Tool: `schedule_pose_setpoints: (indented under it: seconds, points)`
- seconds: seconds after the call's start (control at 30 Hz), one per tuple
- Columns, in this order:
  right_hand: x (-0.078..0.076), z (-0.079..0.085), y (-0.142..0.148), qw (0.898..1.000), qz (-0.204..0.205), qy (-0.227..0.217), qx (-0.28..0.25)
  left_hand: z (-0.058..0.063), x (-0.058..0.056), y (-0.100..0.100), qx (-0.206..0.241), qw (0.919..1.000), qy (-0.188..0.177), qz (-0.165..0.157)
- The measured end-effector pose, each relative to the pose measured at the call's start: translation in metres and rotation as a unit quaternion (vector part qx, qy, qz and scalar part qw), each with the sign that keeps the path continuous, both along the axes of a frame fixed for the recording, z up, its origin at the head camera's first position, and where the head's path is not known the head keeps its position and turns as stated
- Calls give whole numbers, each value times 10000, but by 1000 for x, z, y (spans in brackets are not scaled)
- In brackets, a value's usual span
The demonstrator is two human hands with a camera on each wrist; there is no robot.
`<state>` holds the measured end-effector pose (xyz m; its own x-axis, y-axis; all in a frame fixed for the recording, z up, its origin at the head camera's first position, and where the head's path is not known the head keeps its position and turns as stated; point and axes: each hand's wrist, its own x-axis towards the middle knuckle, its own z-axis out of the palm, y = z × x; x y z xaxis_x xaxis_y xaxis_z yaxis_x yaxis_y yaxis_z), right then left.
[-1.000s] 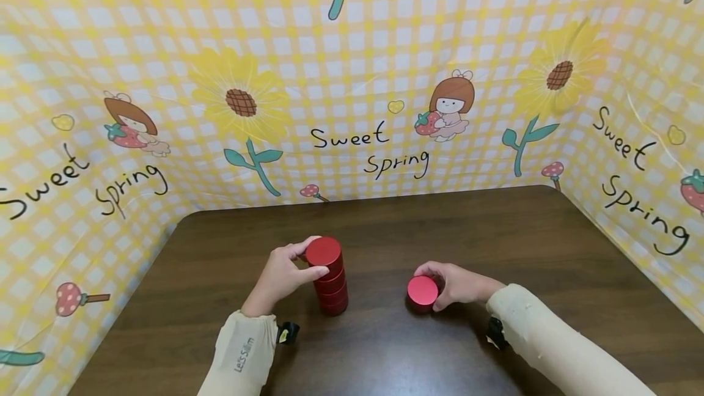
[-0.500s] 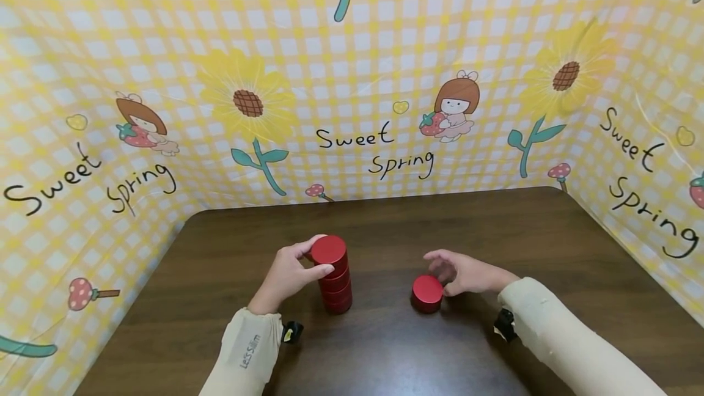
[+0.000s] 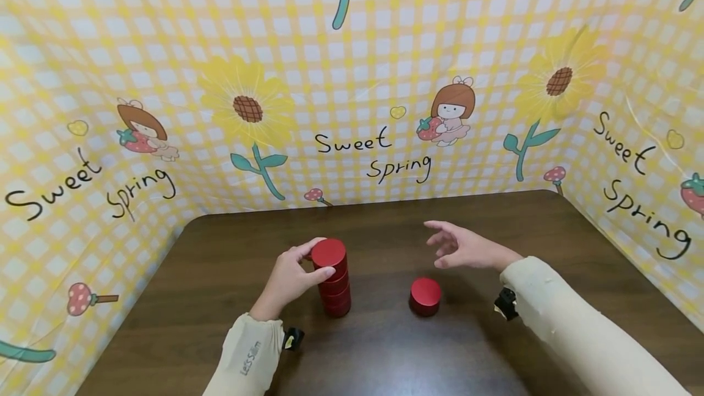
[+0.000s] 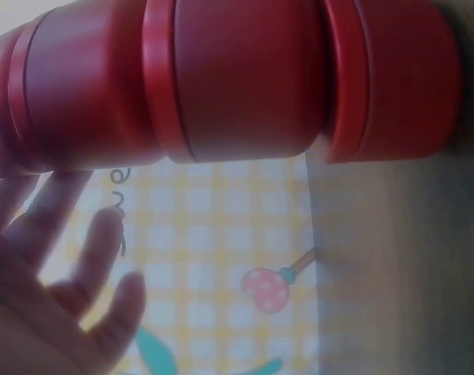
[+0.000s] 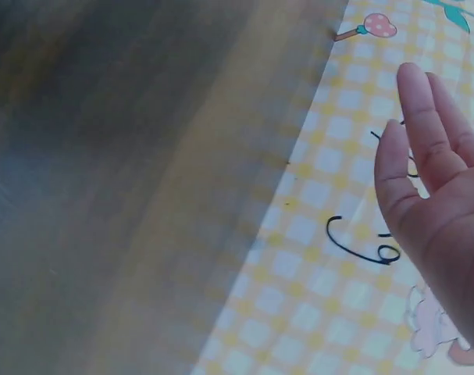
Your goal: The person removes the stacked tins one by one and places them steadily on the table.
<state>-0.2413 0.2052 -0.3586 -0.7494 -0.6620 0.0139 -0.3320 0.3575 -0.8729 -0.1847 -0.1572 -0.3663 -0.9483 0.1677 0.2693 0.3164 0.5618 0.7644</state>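
Note:
A column of several round red tins (image 3: 337, 299) stands upright on the table, left of the middle. My left hand (image 3: 288, 277) holds the top tin (image 3: 330, 252), thumb on its near side and fingers round the far side. In the left wrist view the tins (image 4: 244, 78) lie across the top, with lid seams showing; the other fingers spread loosely below them. One single red tin (image 3: 425, 296) sits on the table to the right of the column. Behind and above it hovers my right hand (image 3: 467, 247), fingers apart, holding nothing; the right wrist view shows that palm (image 5: 455, 203) bare.
The dark wooden table (image 3: 379, 347) ends at the back and sides against a yellow checked cloth (image 3: 352, 78) with printed flowers and lettering. Black wrist straps (image 3: 293, 338) sit at both beige sleeves (image 3: 572, 316).
My right hand has let go of the single tin and moved up and away from it, toward the back. The left hand has stayed on the column's top tin.

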Motion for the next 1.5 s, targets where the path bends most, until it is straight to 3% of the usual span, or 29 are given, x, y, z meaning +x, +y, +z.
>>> schedule_pose_setpoints:
  seconds: [0.27,0.77,1.17,1.5]
  points:
    - [-5,16,-20,9996,-34,271,26,2,1,-3,-152,9997,-124,117]
    - [-6,29,-55,9961,95,383,792,-2,-2,-8,-548,9982,-176,-153]
    - [6,40,-98,9897,379,1107,821,-10,-1,-8,-452,9984,-267,-198]
    - [8,49,-122,9724,892,1799,1184,-16,-3,-10,-478,9975,-424,-299]
